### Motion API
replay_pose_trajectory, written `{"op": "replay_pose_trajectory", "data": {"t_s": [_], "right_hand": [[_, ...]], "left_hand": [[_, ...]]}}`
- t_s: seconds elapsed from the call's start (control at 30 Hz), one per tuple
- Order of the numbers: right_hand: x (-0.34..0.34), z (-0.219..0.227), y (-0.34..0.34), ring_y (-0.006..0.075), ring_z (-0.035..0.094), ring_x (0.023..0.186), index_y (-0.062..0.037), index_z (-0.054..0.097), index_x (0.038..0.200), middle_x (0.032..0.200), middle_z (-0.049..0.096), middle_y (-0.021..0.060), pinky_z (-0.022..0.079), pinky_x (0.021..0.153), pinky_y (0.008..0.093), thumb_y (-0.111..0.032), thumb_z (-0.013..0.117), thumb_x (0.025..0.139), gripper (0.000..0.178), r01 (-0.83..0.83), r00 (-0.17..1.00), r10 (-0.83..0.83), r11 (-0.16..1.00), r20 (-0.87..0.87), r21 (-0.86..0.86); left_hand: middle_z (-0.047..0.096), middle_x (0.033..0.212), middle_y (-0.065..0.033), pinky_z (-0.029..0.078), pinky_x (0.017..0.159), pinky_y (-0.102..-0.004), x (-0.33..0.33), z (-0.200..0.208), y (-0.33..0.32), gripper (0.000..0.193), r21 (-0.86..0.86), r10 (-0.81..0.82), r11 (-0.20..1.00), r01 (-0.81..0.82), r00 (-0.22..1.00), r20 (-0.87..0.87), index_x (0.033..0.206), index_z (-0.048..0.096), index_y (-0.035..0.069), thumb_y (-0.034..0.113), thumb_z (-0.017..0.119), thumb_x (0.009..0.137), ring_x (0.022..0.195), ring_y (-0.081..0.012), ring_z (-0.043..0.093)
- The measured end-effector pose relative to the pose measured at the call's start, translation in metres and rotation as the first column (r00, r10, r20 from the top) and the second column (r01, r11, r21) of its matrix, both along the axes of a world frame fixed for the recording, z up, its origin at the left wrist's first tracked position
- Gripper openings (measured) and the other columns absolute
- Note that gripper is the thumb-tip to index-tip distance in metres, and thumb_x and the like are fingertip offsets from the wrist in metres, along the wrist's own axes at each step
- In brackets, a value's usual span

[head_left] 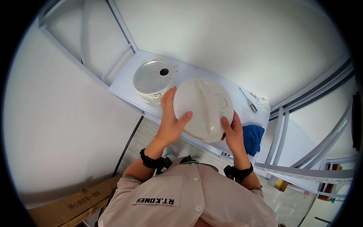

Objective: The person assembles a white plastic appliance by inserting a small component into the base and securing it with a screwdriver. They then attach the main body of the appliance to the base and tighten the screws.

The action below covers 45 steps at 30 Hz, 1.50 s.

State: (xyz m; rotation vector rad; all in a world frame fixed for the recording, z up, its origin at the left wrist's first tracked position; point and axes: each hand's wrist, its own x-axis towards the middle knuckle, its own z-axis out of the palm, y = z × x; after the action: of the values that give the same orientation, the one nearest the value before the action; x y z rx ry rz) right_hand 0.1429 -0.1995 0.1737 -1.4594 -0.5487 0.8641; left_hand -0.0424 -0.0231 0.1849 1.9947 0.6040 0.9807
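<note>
Between my two hands is a round cream-white lid (194,109) with a raised handle ridge and a small round vent piece, held up above the front part of the table. My left hand (172,117) grips its left rim, thumb on top. On the opposite side my right hand (233,130) closes on the lower right rim, thumb also on top. To the left of the lid, a round white appliance body (153,81) stands on the table, its metal top plate showing one dark round hole. Latches show on the body's near side.
The narrow white table (123,85) runs along a pale wall. A screwdriver (249,102) lies at its right, near crumpled white tissue (261,100). A blue cloth (252,139) rests at the right front edge. Metal frame posts (275,132) rise at the right; a cardboard box (75,206) sits lower left.
</note>
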Motion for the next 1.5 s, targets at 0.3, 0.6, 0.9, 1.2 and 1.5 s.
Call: {"op": "replay_pose_trajectory", "data": {"t_s": [0.3, 0.6, 0.9, 1.2, 1.5], "right_hand": [[-0.048, 0.007, 0.099, 0.0082, 0.057, 0.081, -0.0044, 0.022, 0.168, 0.116, 0.068, 0.0074, 0.047, 0.066, 0.0229, -0.022, 0.075, 0.099, 0.088, -0.129, 0.956, 0.091, 0.984, 0.278, 0.122], [-0.079, -0.029, 0.205, 0.0122, 0.051, 0.085, -0.0107, 0.035, 0.166, 0.117, 0.06, 0.0067, 0.047, 0.073, 0.027, -0.03, 0.077, 0.097, 0.082, -0.007, 0.878, 0.02, 1.0, 0.479, -0.029], [-0.097, -0.041, 0.238, 0.0145, 0.058, 0.095, -0.01, 0.036, 0.166, 0.133, 0.062, 0.0104, 0.049, 0.08, 0.0303, -0.023, 0.075, 0.097, 0.08, 0.093, 0.949, -0.095, 0.995, 0.301, 0.02], [-0.095, -0.025, 0.257, 0.0222, 0.059, 0.127, -0.0047, 0.033, 0.166, 0.141, 0.061, 0.0102, 0.047, 0.109, 0.0369, -0.019, 0.071, 0.101, 0.076, 0.079, 0.993, -0.088, 0.991, 0.077, 0.111], [-0.094, -0.043, 0.27, 0.0323, 0.063, 0.116, 0.0026, 0.029, 0.165, 0.13, 0.056, 0.0256, 0.051, 0.103, 0.0421, -0.037, 0.074, 0.099, 0.089, 0.272, 0.845, -0.196, 0.959, 0.497, -0.085]], "left_hand": [[0.052, 0.148, -0.0201, 0.035, 0.12, -0.0456, -0.043, -0.011, 0.113, 0.057, 0.002, 0.091, 0.996, -0.092, 0.989, 0.12, 0.154, 0.046, -0.003, 0.015, 0.061, 0.103, 0.137, -0.0344, 0.048], [0.054, 0.146, -0.0208, 0.039, 0.117, -0.0445, -0.069, -0.045, 0.232, 0.056, 0.004, 0.034, 0.999, -0.034, 0.996, 0.084, 0.155, 0.045, -0.004, 0.01, 0.062, 0.103, 0.134, -0.0333, 0.052], [0.051, 0.149, -0.0169, 0.039, 0.117, -0.0422, -0.069, -0.075, 0.266, 0.06, -0.112, -0.055, 0.991, 0.072, 0.988, 0.143, 0.156, 0.043, -0.003, 0.01, 0.062, 0.101, 0.135, -0.0285, 0.051], [0.049, 0.149, -0.019, 0.039, 0.117, -0.0422, -0.064, -0.082, 0.275, 0.062, -0.155, -0.012, 0.988, 0.024, 0.997, 0.077, 0.154, 0.039, -0.004, 0.01, 0.065, 0.1, 0.134, -0.0289, 0.051], [0.042, 0.145, -0.0222, 0.04, 0.115, -0.0472, -0.064, -0.087, 0.276, 0.067, -0.148, 0.016, 0.989, -0.019, 1.0, -0.016, 0.154, 0.037, -0.005, 0.014, 0.067, 0.097, 0.133, -0.0348, 0.046]]}}
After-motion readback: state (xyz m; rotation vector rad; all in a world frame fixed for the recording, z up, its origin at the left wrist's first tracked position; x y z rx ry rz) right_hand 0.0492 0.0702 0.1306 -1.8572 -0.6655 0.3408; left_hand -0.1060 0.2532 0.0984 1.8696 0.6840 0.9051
